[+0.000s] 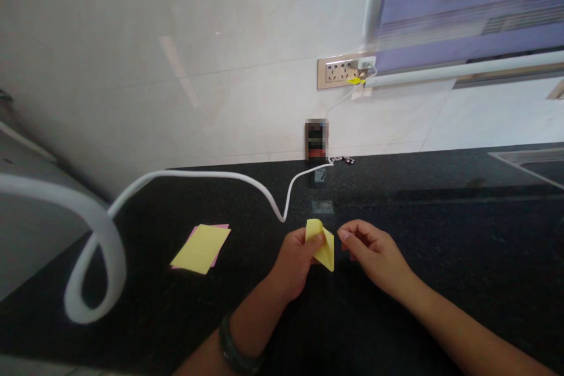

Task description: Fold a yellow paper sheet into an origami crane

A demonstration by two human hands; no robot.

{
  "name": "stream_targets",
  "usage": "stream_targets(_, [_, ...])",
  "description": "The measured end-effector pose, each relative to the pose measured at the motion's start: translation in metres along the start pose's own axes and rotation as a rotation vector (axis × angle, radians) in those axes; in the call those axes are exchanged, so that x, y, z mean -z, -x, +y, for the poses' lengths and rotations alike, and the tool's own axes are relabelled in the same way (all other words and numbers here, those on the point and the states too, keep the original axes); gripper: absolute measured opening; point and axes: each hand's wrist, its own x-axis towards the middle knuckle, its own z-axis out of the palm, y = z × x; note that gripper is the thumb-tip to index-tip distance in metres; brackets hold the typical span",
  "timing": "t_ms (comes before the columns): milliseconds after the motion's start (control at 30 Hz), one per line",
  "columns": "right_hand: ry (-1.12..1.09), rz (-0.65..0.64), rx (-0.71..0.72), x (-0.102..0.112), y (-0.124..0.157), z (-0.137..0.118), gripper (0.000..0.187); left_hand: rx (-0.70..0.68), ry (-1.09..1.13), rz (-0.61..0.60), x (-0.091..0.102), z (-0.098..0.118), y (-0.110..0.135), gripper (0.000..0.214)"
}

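Observation:
My left hand (pixel 296 261) is closed around a folded piece of yellow paper (pixel 326 249), its thumb pressed on the near side. One flap of the paper curls up at the top, and a pointed corner hangs down at the right. Just right of the paper, a small gap away, is my right hand (pixel 374 249). Its fingers are curled in with the thumb against the index finger, and nothing shows between them. To the left, a yellow sheet (pixel 202 248) lies flat on a pink sheet (pixel 224 226), with only the pink edges showing.
A thick white cable (pixel 211 174) loops across the dark countertop (pixel 154 317). A phone-like device with a blurred screen (pixel 316 140) leans on the tiled wall, beside a beaded strap (pixel 344 160). Above it, a charger (pixel 366 63) sits in the wall socket (pixel 332 73).

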Motion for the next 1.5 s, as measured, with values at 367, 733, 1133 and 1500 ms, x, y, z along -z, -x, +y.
stream_targets(367, [-0.28,-0.201,-0.197,-0.001,-0.002,-0.005,0.019,-0.022,0.002,0.02,0.002,-0.001,-0.002,0.023])
stream_targets(733, [-0.409,-0.193,-0.248,-0.002,-0.003,0.003,0.026,0.058,0.034,-0.034,-0.002,0.007,0.002,0.028])
stream_targets(1133, [-0.493,-0.207,-0.307,-0.001,-0.004,0.003,0.027,0.012,-0.256,0.021,-0.001,0.004,0.0,0.04])
stream_targets(1500, [-0.415,-0.209,-0.261,-0.006,-0.004,0.006,0.028,-0.024,-0.343,0.039,-0.001,0.006,0.002,0.042])
